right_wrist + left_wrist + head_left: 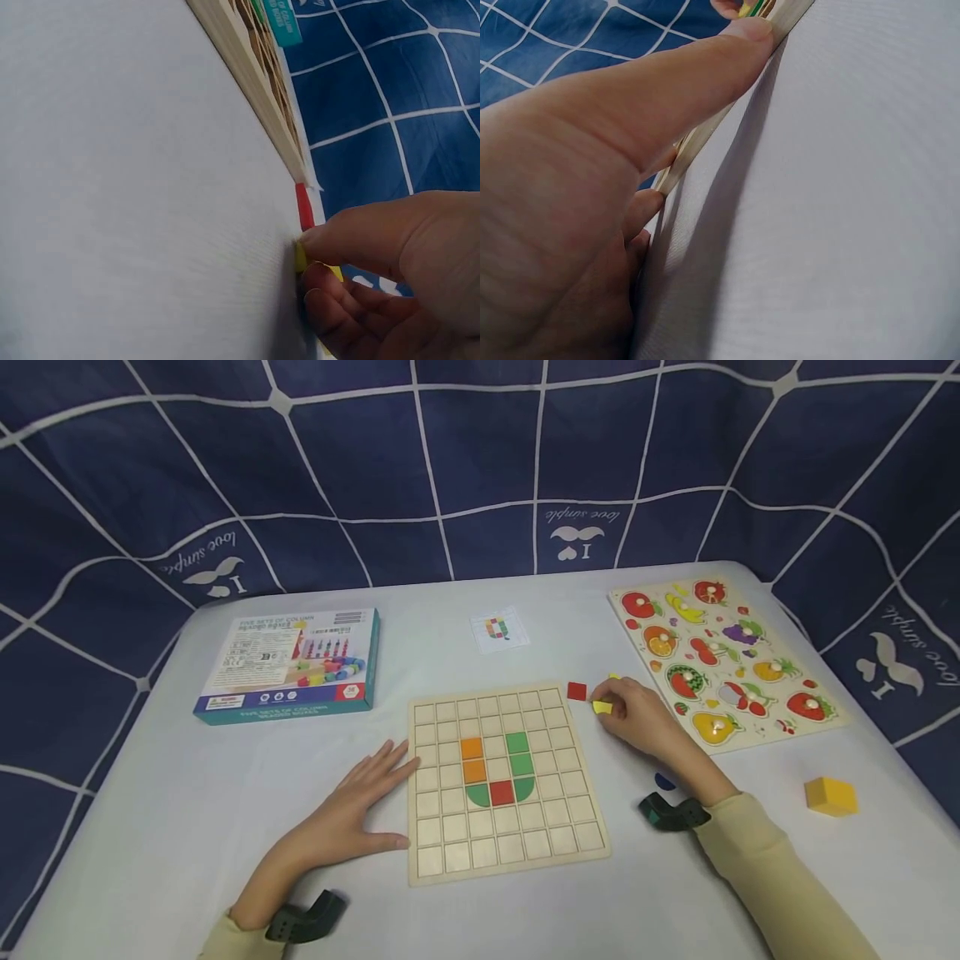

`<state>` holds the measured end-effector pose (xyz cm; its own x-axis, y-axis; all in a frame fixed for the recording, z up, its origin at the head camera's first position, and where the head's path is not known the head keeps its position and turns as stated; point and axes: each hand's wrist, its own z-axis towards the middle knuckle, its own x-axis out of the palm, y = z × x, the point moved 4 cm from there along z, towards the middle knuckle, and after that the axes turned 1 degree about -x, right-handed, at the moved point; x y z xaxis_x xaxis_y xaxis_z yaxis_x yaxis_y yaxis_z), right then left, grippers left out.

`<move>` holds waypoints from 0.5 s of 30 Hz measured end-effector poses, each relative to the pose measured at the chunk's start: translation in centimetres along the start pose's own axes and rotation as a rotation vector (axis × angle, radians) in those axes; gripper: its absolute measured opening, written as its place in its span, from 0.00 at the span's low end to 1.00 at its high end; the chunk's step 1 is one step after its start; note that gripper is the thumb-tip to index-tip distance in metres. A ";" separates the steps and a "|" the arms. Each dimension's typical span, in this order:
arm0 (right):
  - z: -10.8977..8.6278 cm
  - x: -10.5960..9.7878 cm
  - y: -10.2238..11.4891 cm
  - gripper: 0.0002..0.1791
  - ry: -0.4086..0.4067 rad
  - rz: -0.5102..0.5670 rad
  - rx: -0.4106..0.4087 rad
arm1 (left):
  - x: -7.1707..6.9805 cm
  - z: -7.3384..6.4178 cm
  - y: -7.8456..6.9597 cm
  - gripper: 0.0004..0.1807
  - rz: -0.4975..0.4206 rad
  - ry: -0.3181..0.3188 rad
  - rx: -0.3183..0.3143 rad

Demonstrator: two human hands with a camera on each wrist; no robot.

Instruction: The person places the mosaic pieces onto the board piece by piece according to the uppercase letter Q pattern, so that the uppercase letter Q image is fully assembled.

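A square wooden grid board (450, 843) lies on the table, with orange tiles (472, 760), green tiles (519, 753) and a red tile (502, 792) set in a U shape. Spread along the board's left edge, my left hand (348, 814) touches it with thumb and fingertips; in the left wrist view the thumb (727, 56) reaches the board's side. Off the upper right corner, my right hand (643, 720) pinches a yellow tile (602, 707) between thumb and fingers, close over the table. Beside it lies a loose red tile (577, 691). Another yellow piece (614, 676) is partly hidden behind the fingers.
A small pattern card (500, 629) lies behind the board. A bead-set box (292, 664) stands at the left. On the right are a fruit puzzle board (720, 656), a yellow block (831, 796) and a dark blue piece (664, 782) near my right wrist.
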<state>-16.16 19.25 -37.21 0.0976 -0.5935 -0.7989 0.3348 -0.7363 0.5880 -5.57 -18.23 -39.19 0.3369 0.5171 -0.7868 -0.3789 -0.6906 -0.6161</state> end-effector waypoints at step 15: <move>-0.1 -0.9 0.5 0.08 -0.007 0.084 0.012 | 0.0 0.0 0.0 0.54 0.003 0.002 -0.007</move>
<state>-15.99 19.41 -36.19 0.1180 -0.6559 -0.7456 0.3145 -0.6875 0.6546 -5.54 -18.21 -39.19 0.3377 0.5142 -0.7884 -0.3740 -0.6954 -0.6137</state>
